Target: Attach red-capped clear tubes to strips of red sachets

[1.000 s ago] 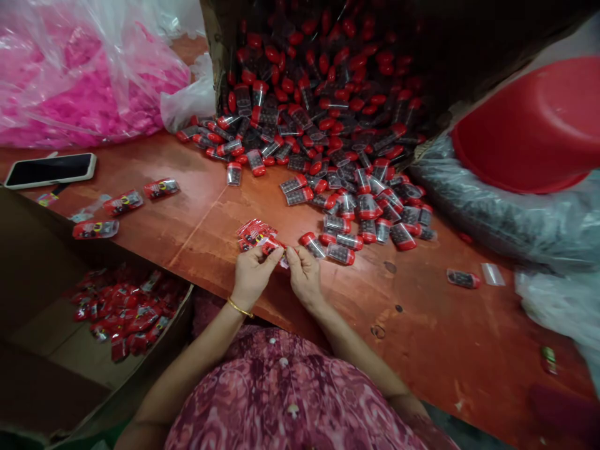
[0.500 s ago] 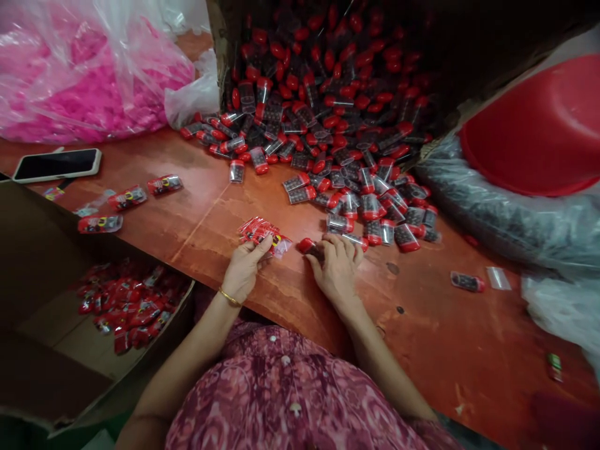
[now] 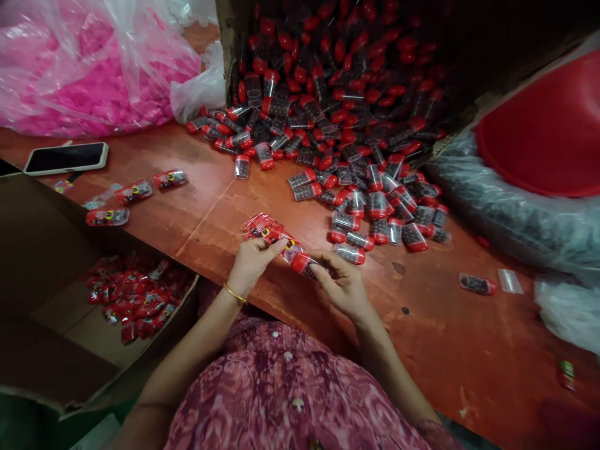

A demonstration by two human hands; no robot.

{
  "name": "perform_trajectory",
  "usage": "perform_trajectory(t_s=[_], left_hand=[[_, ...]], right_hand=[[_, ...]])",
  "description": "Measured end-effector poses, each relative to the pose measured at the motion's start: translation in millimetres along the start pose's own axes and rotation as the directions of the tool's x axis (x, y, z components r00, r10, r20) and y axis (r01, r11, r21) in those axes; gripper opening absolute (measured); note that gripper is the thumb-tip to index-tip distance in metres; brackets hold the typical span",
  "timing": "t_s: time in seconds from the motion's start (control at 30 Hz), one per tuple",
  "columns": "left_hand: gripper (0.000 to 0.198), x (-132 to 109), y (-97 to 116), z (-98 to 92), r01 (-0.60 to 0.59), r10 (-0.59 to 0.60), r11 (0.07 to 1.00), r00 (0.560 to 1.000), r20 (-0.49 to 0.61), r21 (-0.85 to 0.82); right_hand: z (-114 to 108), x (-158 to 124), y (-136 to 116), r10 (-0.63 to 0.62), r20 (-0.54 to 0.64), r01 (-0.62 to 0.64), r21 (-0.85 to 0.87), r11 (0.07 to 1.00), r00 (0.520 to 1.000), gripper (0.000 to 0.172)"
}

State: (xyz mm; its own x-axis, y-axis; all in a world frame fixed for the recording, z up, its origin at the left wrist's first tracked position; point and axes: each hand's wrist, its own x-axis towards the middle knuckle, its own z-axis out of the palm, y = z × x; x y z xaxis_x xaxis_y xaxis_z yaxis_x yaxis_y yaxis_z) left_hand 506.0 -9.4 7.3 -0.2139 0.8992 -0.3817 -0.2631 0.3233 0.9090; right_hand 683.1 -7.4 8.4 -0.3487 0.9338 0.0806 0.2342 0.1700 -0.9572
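Observation:
My left hand (image 3: 255, 262) pinches a fanned bunch of printed red plastic sleeves (image 3: 265, 226) between thumb and fingers. In my right hand (image 3: 342, 281) is a small clear container with a red cap (image 3: 301, 262) and dark contents. Its red end meets the near edge of the sleeves; whether it is inside one I cannot tell. Just beyond my right hand lie more such containers (image 3: 360, 241), part of a large heap (image 3: 328, 131) spilling from a cardboard box. To the left, several containers in printed sleeves (image 3: 170, 179) rest on the table (image 3: 210, 212).
An open carton (image 3: 126, 356) at the lower left holds many sleeved containers. A phone (image 3: 65, 158) and a clear bag of pink pieces (image 3: 94, 81) are at the back left. On the right, a red basin (image 3: 544, 131) sits on a filled plastic bag (image 3: 506, 219).
My right hand has lifted the red-capped container off the table and brought it left against the sleeves. My left hand still holds the sleeves. The view has shifted slightly.

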Motion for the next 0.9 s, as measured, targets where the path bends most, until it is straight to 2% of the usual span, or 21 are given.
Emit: perform_trajectory(t_s=[0.1,0.27,0.5,0.63,0.7,0.8,0.9], left_hand=[[0.029,0,0,-3.3,-0.008,0.006,0.998,0.999,0.039,0.056],[0.031,1,0,-3.2,0.024,-0.022,0.999,0.996,0.089,-0.022],[0.029,-1,-7,7.1,-0.023,0.032,0.992,0.997,0.07,-0.126],[0.033,-5,-11,16.3,-0.007,0.018,0.983,0.998,0.055,-0.183],[0.035,-5,-13,20.4,0.017,-0.01,0.969,0.999,0.03,-0.247],[0.037,-4,-15,23.1,0.08,-0.087,0.939,0.996,-0.006,-0.335],[0.039,-2,-16,23.1,0.06,-0.091,0.924,0.994,-0.065,-0.378]], right_hand=[[4,2,1,0.016,-0.006,-0.016,0.055,0.998,1.0,0.017],[10,1,5,0.056,-0.039,-0.051,0.123,0.991,0.998,0.016],[25,1,15,0.151,-0.19,-0.091,0.288,0.953,0.97,0.023],[37,4,18,0.172,-0.333,-0.071,0.293,0.953,0.927,0.025],[42,6,18,0.192,-0.363,-0.082,0.298,0.951,0.912,0.025],[42,5,18,0.26,-0.248,-0.155,0.375,0.914,0.933,0.033],[37,5,18,0.295,-0.067,-0.242,0.415,0.877,0.953,0.033]])
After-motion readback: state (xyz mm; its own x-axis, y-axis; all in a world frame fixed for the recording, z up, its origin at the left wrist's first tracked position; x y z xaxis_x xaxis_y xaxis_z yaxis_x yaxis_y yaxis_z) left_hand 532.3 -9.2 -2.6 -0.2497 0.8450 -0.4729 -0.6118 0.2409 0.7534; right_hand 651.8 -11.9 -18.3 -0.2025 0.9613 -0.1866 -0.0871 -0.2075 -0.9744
